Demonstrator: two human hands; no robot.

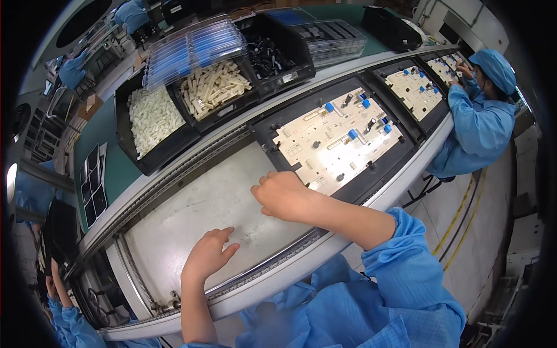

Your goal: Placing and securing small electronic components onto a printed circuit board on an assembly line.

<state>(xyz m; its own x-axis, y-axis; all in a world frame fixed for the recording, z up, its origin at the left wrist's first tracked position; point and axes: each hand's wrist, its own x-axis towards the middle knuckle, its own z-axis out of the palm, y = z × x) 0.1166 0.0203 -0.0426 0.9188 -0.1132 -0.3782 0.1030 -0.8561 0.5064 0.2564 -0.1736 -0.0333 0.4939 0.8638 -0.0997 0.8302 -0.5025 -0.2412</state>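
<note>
My left hand (209, 255) is over the grey metal plate (174, 220) between the conveyor rails, fingers stretched out and thumb apart, holding nothing. To its right, my right hand (282, 197) has its fingers curled in at the near left corner of a black carrier tray (266, 138). Whether anything is inside those fingers is hidden. A cream circuit board (299, 152) lies in the tray. It bears blue block parts (353, 134), black cylindrical parts (371, 123) and pale connectors.
Beyond the far rail stand black bins of white connectors (152, 119), cream connectors (212, 87) and dark parts (268, 55). Clear plastic trays (194, 49) rest across the bins. Further boards (413, 90) line the conveyor rightward, where a co-worker (478, 116) handles one. Another person's arm (61, 284) shows lower left.
</note>
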